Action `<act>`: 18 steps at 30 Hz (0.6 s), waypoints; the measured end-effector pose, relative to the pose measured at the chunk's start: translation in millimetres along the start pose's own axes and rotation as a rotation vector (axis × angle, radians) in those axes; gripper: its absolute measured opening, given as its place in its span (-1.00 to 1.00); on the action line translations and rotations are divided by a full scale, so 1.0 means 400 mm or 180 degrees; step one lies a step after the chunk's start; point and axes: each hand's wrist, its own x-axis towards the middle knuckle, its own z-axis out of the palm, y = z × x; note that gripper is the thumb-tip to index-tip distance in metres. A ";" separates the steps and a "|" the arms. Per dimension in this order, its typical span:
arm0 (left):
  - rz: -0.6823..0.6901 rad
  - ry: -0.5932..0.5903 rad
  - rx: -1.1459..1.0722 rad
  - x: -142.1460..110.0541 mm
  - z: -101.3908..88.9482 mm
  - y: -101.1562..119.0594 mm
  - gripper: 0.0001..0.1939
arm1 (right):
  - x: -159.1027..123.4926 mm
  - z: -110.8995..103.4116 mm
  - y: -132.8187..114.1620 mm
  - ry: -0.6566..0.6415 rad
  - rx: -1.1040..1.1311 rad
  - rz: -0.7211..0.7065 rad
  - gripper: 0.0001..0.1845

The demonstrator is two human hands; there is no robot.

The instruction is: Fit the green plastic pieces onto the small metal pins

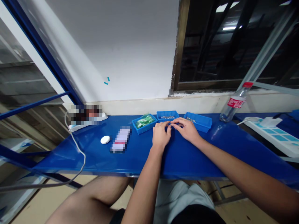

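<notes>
My left hand (160, 134) and my right hand (186, 129) meet at the fingertips above the blue table (142, 158). Both have thumb and fingers pinched together; whatever lies between them is too small or hidden to make out. Just beyond the hands stands a blue bin (158, 116) with thin metal pieces (168, 117) in it. To its left, a blue bin (139, 131) carries green plastic packets (145, 120). Beside my right hand is another blue bin (203, 123), with small metal parts (190, 119) at its left end.
Left of the bins lie a pixelated flat phone-like object (121, 140) and a white oval case (105, 139). A bottle with a red cap (235, 102) stands at the back right, near a white power strip (275, 133). A cable (79, 149) hangs over the left side.
</notes>
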 end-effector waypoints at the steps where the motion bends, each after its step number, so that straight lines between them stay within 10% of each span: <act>1: -0.0003 0.0070 -0.0008 0.000 -0.001 0.000 -0.71 | -0.001 -0.002 -0.004 0.0041 0.0008 -0.0038 -0.75; 18: -0.0866 0.0338 -0.2159 0.018 0.012 -0.010 -0.84 | -0.016 0.005 -0.026 -0.0089 0.0079 -0.0077 -0.85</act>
